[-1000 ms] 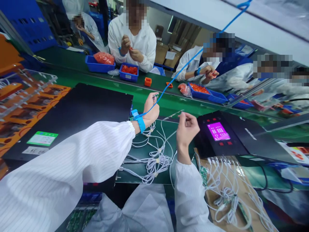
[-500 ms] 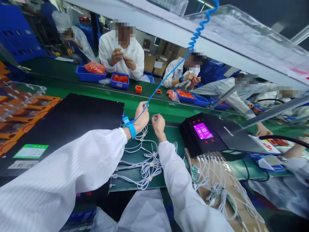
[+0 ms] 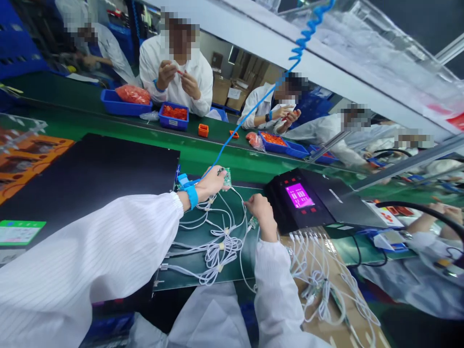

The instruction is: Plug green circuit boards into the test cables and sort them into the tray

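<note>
My left hand (image 3: pixel 212 182), with a blue wrist strap (image 3: pixel 191 195) and a blue coiled cord (image 3: pixel 253 106) running up from it, pinches a small green circuit board (image 3: pixel 227 176) above the green mat (image 3: pixel 203 263). My right hand (image 3: pixel 259 208) is closed low over the mat, gripping a white cable end with a small green board (image 3: pixel 253 222) by its fingers. A tangle of white cables (image 3: pixel 217 244) lies on the mat between my forearms.
A black tester with a pink screen (image 3: pixel 299 195) stands right of my hands. More white cables (image 3: pixel 322 275) lie on brown card at the right. A large black box (image 3: pixel 90 174) sits left. Across the green conveyor (image 3: pixel 217 150), people in white coats work over blue bins (image 3: pixel 173 116) of red parts.
My right hand dropped from beside the left hand down to the mat. My left hand lowered and now shows a green board in its fingers. The view shifted slightly left.
</note>
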A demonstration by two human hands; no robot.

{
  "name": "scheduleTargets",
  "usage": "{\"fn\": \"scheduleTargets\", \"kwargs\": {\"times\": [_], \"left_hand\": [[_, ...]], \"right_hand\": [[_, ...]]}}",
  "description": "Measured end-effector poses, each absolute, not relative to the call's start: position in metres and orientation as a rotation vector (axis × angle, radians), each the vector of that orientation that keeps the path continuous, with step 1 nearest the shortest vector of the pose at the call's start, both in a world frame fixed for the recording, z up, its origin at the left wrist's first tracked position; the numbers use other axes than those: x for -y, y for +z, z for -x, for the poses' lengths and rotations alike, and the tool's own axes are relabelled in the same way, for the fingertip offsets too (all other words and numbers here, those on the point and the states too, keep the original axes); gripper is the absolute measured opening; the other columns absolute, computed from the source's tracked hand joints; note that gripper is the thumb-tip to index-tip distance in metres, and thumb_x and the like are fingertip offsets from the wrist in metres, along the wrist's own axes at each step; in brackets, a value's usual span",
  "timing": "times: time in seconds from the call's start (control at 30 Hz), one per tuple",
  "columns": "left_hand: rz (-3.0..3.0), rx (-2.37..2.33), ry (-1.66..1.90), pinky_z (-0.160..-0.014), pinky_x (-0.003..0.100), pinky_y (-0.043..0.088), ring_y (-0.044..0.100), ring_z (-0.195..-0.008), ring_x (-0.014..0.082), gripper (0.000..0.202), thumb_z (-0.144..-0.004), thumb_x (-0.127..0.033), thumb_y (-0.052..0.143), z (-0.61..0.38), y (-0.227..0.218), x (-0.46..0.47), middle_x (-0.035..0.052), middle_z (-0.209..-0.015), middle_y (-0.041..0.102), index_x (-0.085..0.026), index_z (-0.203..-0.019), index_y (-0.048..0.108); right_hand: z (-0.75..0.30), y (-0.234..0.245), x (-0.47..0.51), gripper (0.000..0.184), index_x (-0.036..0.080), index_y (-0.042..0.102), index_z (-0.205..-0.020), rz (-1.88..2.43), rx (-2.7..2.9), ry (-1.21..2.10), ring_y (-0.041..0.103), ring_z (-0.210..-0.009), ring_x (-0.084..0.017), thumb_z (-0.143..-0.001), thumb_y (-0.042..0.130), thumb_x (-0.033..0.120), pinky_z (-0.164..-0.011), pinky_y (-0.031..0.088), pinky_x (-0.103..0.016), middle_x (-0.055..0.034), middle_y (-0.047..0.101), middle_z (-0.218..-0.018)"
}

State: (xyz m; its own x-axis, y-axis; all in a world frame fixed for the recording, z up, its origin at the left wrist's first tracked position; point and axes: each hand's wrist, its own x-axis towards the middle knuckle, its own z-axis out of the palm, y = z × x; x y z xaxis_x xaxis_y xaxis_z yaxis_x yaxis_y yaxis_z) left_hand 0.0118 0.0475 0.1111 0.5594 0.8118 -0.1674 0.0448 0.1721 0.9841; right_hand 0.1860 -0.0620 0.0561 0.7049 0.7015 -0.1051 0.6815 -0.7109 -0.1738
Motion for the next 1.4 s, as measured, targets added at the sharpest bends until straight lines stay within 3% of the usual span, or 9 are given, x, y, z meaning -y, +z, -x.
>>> {"fn": "scheduleTargets", "kwargs": {"times": [0.1,0.33,0.5,0.67,0.8,0.97,1.17,1.3,1.4], "left_hand": [[-1.374,-0.906,0.577,-0.073,0.031,0.057,0.071,-0.059,0.013,0.016,-0.106,-0.023,0.051,-0.01,0.113,-0.046,0.0115,-0.12,0.065,-0.014,-0.116,0.059],[-1.36,-0.919,0.56,-0.065,0.028,0.053,0.071,-0.058,0.0136,0.026,-0.104,-0.022,0.054,-0.008,0.118,-0.044,0.0174,-0.139,0.062,-0.015,-0.129,0.058],[-1.361,-0.919,0.549,-0.064,0.027,0.053,0.072,-0.059,0.0142,0.024,-0.104,-0.023,0.054,-0.006,0.119,-0.043,0.0155,-0.133,0.065,-0.015,-0.126,0.06],[-1.366,-0.936,0.565,-0.061,0.026,0.051,0.069,-0.056,0.0127,0.015,-0.104,-0.022,0.054,-0.007,0.122,-0.042,0.012,-0.12,0.071,-0.016,-0.115,0.062],[-1.427,-0.941,0.594,-0.055,0.027,0.049,0.066,-0.052,0.0127,0.015,-0.105,-0.021,0.049,-0.007,0.121,-0.044,0.01,-0.106,0.073,-0.016,-0.098,0.062],[-1.402,-0.889,0.627,-0.059,0.027,0.054,0.067,-0.059,0.0135,0.017,-0.105,-0.021,0.05,-0.009,0.113,-0.05,0.0107,-0.104,0.073,-0.016,-0.093,0.061],[-1.399,-0.846,0.644,-0.061,0.028,0.057,0.068,-0.07,0.0156,0.018,-0.105,-0.018,0.049,-0.012,0.109,-0.052,0.0116,-0.101,0.071,-0.015,-0.091,0.06],[-1.41,-0.851,0.627,-0.059,0.025,0.056,0.065,-0.063,0.012,0.02,-0.105,-0.016,0.047,-0.01,0.116,-0.048,0.0065,-0.091,0.068,-0.014,-0.088,0.058],[-1.402,-0.874,0.618,-0.058,0.023,0.055,0.062,-0.056,0.0106,0.024,-0.104,-0.016,0.051,-0.008,0.121,-0.046,0.0006,-0.074,0.06,-0.015,-0.081,0.055]], "right_hand": [[-0.189,0.052,0.081,0.014,0.017,0.074,-0.098,2.889,1.12,0.315,0.074,-0.102,-0.033,-0.087,0.077,0.025,-0.082,0.052,-0.036,-0.0182,0.074,-0.107],[-0.179,0.034,0.077,0.015,0.016,0.072,-0.102,2.902,1.167,0.353,0.071,-0.11,-0.032,-0.087,0.071,0.016,-0.084,0.05,-0.035,-0.0204,0.072,-0.115],[-0.18,0.036,0.089,0.019,0.014,0.071,-0.105,2.82,1.169,0.308,0.071,-0.104,-0.031,-0.088,0.062,0.013,-0.083,0.051,-0.035,-0.0197,0.072,-0.109],[-0.17,0.039,0.098,0.02,0.018,0.067,-0.103,2.487,1.357,0.285,0.068,-0.095,-0.019,-0.095,0.049,0.021,-0.084,0.05,-0.03,-0.0091,0.07,-0.105],[-0.149,0.023,0.095,0.014,0.021,0.057,-0.095,2.067,1.478,0.391,0.061,-0.08,-0.018,-0.092,0.056,0.034,-0.076,0.049,-0.031,-0.0029,0.066,-0.091],[-0.134,0.011,0.096,0.018,0.025,0.047,-0.088,2.035,1.429,0.483,0.058,-0.072,-0.017,-0.087,0.062,0.036,-0.073,0.047,-0.032,0.0026,0.061,-0.08],[-0.134,0.026,0.11,0.031,0.022,0.057,-0.096,1.767,1.273,0.563,0.066,-0.08,-0.019,-0.086,0.07,0.048,-0.075,0.054,-0.033,-0.0025,0.068,-0.088],[-0.131,0.034,0.121,0.036,0.021,0.067,-0.109,1.647,1.174,0.68,0.069,-0.086,-0.02,-0.087,0.073,0.049,-0.084,0.055,-0.035,-0.0045,0.071,-0.089],[-0.125,0.037,0.13,0.032,0.022,0.069,-0.098,1.57,1.097,0.736,0.069,-0.082,-0.019,-0.088,0.073,0.052,-0.08,0.055,-0.033,-0.0042,0.072,-0.088]]}}
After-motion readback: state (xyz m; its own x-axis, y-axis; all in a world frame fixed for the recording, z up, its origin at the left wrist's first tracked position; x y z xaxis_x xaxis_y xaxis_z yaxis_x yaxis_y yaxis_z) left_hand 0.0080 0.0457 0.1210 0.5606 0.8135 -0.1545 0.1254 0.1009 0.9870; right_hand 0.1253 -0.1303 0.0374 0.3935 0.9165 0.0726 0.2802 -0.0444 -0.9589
